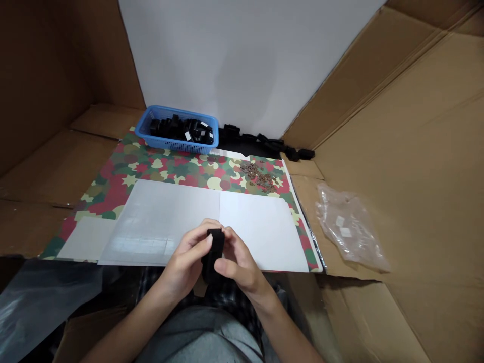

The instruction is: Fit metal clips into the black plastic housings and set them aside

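A small black plastic part (pixel 214 252) is gripped between both my hands, just in front of the table's near edge and above my lap. My left hand (pixel 188 259) wraps its fingers round the part's left side, thumb near the top. On the part's right side my right hand (pixel 238 262) is closed, with its thumb pressed against the part. White sheets (pixel 170 217) lie on the camouflage-patterned mat (pixel 124 176) directly beyond my hands.
A blue basket (pixel 177 142) with several black parts stands at the mat's far edge. More black parts (pixel 264 141) lie in a row against the white wall. A pile of small brownish pieces (pixel 259 175) sits on the mat. A clear plastic bag (pixel 350 227) lies on cardboard at right.
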`<action>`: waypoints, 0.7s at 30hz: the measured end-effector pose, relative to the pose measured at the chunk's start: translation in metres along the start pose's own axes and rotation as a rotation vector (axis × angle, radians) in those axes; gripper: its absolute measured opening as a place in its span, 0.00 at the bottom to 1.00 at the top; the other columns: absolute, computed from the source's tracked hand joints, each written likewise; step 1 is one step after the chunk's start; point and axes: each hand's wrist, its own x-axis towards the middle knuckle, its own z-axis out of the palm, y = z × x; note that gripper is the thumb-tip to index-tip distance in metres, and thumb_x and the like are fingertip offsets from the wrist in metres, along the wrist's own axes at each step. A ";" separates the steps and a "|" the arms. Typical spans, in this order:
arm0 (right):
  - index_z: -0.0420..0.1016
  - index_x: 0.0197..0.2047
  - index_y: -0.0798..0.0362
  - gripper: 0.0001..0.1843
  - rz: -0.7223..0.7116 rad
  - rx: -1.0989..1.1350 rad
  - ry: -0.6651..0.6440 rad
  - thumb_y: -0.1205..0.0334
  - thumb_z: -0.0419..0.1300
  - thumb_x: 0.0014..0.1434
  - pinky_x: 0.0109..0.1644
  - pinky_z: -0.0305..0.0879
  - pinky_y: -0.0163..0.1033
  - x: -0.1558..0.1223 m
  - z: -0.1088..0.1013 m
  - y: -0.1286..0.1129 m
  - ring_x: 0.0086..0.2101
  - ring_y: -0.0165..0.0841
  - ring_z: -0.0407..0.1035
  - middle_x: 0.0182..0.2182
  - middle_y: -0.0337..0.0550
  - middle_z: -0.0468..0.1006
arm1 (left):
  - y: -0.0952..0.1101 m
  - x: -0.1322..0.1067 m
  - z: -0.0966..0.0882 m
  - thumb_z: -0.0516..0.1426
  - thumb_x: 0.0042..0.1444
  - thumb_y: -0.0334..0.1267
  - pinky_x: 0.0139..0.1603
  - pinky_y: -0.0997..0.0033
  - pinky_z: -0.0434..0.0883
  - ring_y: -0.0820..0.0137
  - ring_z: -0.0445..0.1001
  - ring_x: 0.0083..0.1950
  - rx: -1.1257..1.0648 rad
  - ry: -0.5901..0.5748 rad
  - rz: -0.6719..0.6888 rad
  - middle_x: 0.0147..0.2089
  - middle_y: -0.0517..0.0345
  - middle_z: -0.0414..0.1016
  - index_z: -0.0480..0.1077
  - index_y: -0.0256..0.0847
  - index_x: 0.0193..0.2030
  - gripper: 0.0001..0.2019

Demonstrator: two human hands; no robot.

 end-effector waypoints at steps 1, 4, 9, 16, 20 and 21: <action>0.67 0.39 0.49 0.20 0.019 0.054 0.036 0.45 0.63 0.49 0.39 0.62 0.38 -0.001 -0.004 0.000 0.34 0.33 0.64 0.34 0.38 0.69 | -0.001 0.001 -0.004 0.57 0.52 0.49 0.46 0.66 0.64 0.63 0.67 0.44 0.054 -0.021 0.017 0.40 0.54 0.69 0.76 0.44 0.41 0.15; 0.68 0.36 0.49 0.17 0.006 0.084 0.284 0.49 0.64 0.48 0.33 0.61 0.35 -0.001 -0.031 -0.003 0.31 0.31 0.64 0.30 0.37 0.69 | -0.001 0.007 -0.017 0.54 0.54 0.48 0.49 0.61 0.63 0.60 0.66 0.47 0.425 -0.058 0.079 0.44 0.53 0.69 0.70 0.44 0.50 0.18; 0.67 0.37 0.49 0.13 -0.022 -0.142 0.532 0.51 0.61 0.52 0.41 0.63 0.37 0.009 -0.075 0.012 0.38 0.34 0.67 0.34 0.38 0.72 | -0.014 0.008 -0.012 0.53 0.53 0.40 0.48 0.51 0.62 0.54 0.65 0.47 1.410 -0.217 0.097 0.45 0.48 0.69 0.68 0.39 0.48 0.16; 0.64 0.36 0.49 0.17 0.051 -0.260 0.551 0.48 0.61 0.51 0.34 0.63 0.37 0.018 -0.077 0.048 0.32 0.33 0.67 0.30 0.37 0.72 | -0.039 0.007 -0.002 0.53 0.45 0.33 0.47 0.52 0.61 0.53 0.60 0.49 1.588 -0.273 0.016 0.47 0.46 0.65 0.64 0.38 0.41 0.14; 0.63 0.36 0.50 0.17 0.058 -0.278 0.556 0.48 0.60 0.51 0.35 0.63 0.37 0.017 -0.077 0.044 0.33 0.33 0.67 0.31 0.37 0.72 | -0.036 0.013 -0.005 0.54 0.46 0.34 0.45 0.55 0.61 0.55 0.60 0.46 1.459 -0.271 -0.025 0.45 0.50 0.64 0.62 0.40 0.38 0.11; 0.63 0.36 0.50 0.17 0.062 -0.282 0.553 0.48 0.60 0.51 0.36 0.63 0.37 0.017 -0.077 0.042 0.33 0.33 0.67 0.31 0.37 0.72 | -0.035 0.014 -0.006 0.54 0.47 0.34 0.44 0.55 0.60 0.56 0.60 0.46 1.419 -0.272 -0.030 0.44 0.50 0.65 0.62 0.41 0.38 0.09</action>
